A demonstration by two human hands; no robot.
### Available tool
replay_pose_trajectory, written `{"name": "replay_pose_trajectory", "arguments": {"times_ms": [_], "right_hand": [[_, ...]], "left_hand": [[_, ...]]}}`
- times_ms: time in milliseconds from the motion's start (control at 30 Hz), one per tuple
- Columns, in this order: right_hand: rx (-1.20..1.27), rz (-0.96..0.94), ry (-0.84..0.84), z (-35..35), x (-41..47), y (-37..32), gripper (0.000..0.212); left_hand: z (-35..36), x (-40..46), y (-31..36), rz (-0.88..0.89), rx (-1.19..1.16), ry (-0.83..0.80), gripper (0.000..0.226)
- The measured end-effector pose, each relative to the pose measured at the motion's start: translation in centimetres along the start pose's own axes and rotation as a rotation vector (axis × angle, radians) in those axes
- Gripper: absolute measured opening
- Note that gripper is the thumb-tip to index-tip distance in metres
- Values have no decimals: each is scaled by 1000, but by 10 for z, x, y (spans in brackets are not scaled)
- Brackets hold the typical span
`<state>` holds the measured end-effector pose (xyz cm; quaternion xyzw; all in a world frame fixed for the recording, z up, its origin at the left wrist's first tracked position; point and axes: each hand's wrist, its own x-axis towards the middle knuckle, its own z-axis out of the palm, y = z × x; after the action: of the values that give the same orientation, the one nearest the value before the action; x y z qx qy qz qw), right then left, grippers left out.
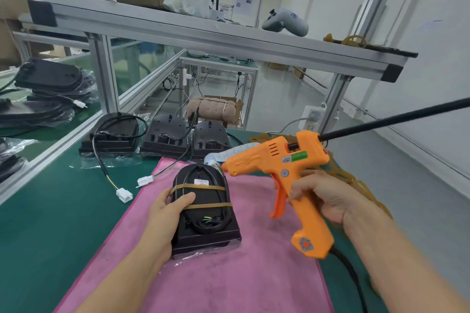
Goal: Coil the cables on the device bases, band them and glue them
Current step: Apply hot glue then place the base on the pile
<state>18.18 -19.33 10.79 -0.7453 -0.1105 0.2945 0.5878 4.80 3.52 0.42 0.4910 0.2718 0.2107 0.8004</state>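
A black device base lies on a pink cloth, its black cable coiled on top and held by two tan rubber bands. My left hand grips the base's left side, thumb over the bands. My right hand holds an orange glue gun by its handle. Its nozzle points left and hovers just above the base's far right edge. A black glue stick juts from the gun's back.
Three more black bases with loose cables and white connectors stand beyond the cloth on the green mat. Bagged bases are stacked behind a partition at left. Loose rubber bands lie at right. An aluminium shelf frame crosses overhead.
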Motion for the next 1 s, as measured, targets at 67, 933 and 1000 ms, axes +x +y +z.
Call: {"name": "replay_pose_trajectory", "arguments": {"times_ms": [67,933,1000], "right_hand": [[-12,25,19,-5,6,-3,20],[-67,-110,-444,-14,6,-51,35],[-126,-137,-456,-12,3,-51,42]], "left_hand": [[-1,0,1,0,2,5,22],[1,9,5,107,56,-64,22],[-1,10,3,140,75,-67,19]]}}
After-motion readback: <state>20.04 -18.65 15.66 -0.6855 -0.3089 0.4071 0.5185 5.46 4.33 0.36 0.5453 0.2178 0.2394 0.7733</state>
